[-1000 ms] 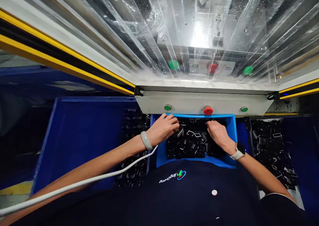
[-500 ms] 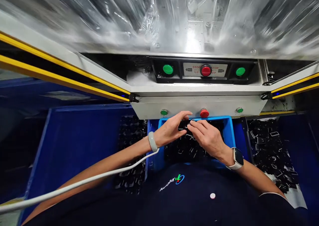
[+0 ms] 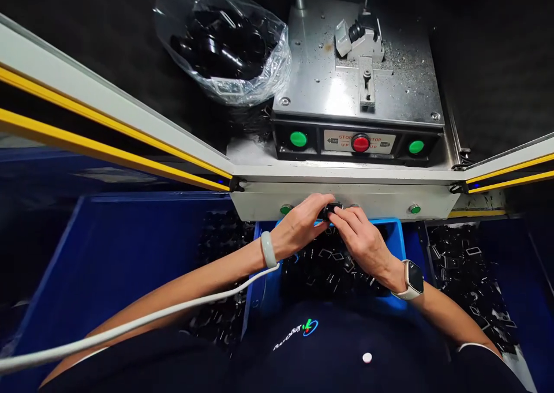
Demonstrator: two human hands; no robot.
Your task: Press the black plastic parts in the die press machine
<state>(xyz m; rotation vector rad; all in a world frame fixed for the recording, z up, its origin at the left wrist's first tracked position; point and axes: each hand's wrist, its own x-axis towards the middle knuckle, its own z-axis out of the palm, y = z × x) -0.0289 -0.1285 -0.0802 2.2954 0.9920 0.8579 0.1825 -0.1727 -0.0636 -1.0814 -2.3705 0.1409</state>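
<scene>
My left hand [image 3: 303,224] and my right hand [image 3: 361,240] meet above a light blue bin [image 3: 396,231] full of small black parts [image 3: 324,266]. Both pinch one small black part [image 3: 332,210] between their fingertips, just in front of the machine's grey front panel [image 3: 346,197]. A pale bangle sits on my left wrist, a smartwatch on my right.
The machine's steel plate [image 3: 329,87] carries a small fixture [image 3: 361,38]. Below it are green buttons [image 3: 298,139] and a red stop button [image 3: 360,143]. A clear bag of black parts [image 3: 225,47] lies at the back left. Large dark blue bins [image 3: 130,249] flank me; a white cable [image 3: 130,326] crosses my left arm.
The clear plastic curtain over the machine has lifted out of view, baring the steel plate. My hands came together from apart in the bin and rose with a black part.
</scene>
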